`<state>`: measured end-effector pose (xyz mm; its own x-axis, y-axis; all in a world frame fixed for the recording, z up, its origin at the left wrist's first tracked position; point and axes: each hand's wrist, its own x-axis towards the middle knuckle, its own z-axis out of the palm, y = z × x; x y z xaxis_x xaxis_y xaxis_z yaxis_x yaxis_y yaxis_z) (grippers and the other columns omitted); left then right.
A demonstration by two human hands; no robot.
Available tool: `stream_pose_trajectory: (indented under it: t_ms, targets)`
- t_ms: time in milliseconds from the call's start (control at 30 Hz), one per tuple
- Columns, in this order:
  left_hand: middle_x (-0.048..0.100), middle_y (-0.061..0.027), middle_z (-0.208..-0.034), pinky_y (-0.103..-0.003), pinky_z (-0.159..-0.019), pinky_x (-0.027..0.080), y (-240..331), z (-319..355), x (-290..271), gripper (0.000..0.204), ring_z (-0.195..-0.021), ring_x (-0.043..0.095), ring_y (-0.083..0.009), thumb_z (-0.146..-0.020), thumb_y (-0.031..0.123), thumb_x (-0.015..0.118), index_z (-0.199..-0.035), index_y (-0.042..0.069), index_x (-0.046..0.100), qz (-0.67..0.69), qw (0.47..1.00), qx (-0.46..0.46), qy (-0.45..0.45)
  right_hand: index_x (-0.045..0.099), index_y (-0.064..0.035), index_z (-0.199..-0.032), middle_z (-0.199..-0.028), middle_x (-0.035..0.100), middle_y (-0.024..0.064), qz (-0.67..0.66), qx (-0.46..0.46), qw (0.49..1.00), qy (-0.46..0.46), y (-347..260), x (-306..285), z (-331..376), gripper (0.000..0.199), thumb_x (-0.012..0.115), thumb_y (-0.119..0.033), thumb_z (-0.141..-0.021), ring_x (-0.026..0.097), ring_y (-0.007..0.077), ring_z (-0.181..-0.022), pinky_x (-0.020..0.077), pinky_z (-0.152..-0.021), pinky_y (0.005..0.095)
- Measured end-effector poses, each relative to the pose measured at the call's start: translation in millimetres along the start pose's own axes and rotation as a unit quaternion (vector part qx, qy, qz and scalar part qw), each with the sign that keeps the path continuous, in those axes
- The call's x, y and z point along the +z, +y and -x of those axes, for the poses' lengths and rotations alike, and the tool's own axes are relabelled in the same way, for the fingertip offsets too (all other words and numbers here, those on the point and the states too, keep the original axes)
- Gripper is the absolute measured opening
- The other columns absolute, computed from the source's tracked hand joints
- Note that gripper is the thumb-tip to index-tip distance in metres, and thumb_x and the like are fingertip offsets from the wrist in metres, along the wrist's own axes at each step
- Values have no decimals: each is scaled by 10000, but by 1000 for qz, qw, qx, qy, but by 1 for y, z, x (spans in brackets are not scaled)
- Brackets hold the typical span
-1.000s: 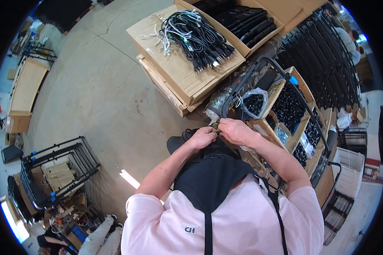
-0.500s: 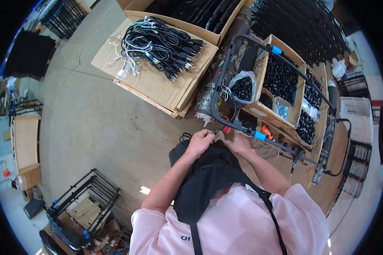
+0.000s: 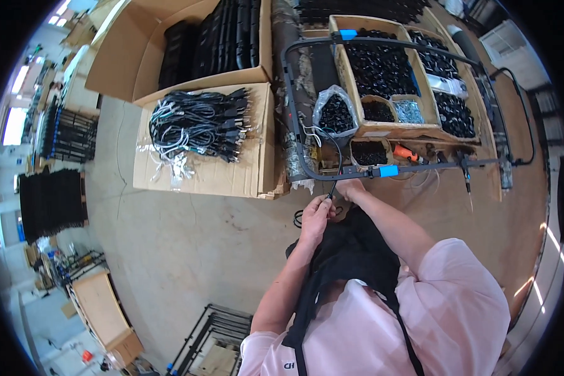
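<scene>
My left hand [image 3: 318, 216] is closed on a black power cable [image 3: 331, 193], just below the near bar of a black tubular metal frame [image 3: 351, 173]. The cable runs up past that bar to thin white wires [image 3: 311, 131] at the frame's left side. A dark loop of cable [image 3: 298, 218] hangs beside the left hand. My right hand [image 3: 351, 190] is at the near bar, close to the cable; its fingertips are hidden, so its grip does not show. Blue tape [image 3: 388, 171] wraps the bar to the right of it.
Behind the frame stand wooden bins [image 3: 373, 130] of small black parts and a plastic bag [image 3: 336, 113] of more. An orange-handled tool [image 3: 409, 154] lies below them. At left, bundled cables [image 3: 200, 125] lie on cardboard [image 3: 232, 182], before an open carton [image 3: 122, 56] of black frames.
My view has turned, so the bench and frame appear shifted and straighter. My left hand still holds the cable. A red item seen near my right hand earlier is now mostly out of sight.
</scene>
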<state>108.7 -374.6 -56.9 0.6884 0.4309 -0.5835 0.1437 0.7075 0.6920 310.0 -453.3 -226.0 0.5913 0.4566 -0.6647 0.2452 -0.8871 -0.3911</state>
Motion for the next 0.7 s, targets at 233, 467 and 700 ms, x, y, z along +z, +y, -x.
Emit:
stream_pose_trajectory:
  t_ms: [233,467,700]
  targets:
    - [678,-5,-905,-244,-733,503,-9,5,-13,235,-777,617,-89,-1078,218,610,-1201,36,694,10,998,38,49,628,-35,-1235,-940,723,182,-103,-53,990,-78,0,-28,178,401,688,-256,-906,720,328,-939,554,-858,473]
    - [696,-27,-948,-256,-757,536,-14,2,-3,287,-800,638,-97,-1082,194,606,-1293,8,664,-26,996,53,71,459,6,-1424,-1369,591,251,-3,-177,984,5,-31,-49,227,520,584,-153,-944,605,427,-1256,498,-1045,515]
    - [709,-20,-932,-260,-735,533,-22,-1,0,287,-797,660,-98,-1085,199,596,-1285,10,677,-85,985,109,103,370,61,-1507,-1382,552,308,-23,-189,981,-18,-39,-51,229,620,557,-105,-939,580,454,-1283,477,-1077,513]
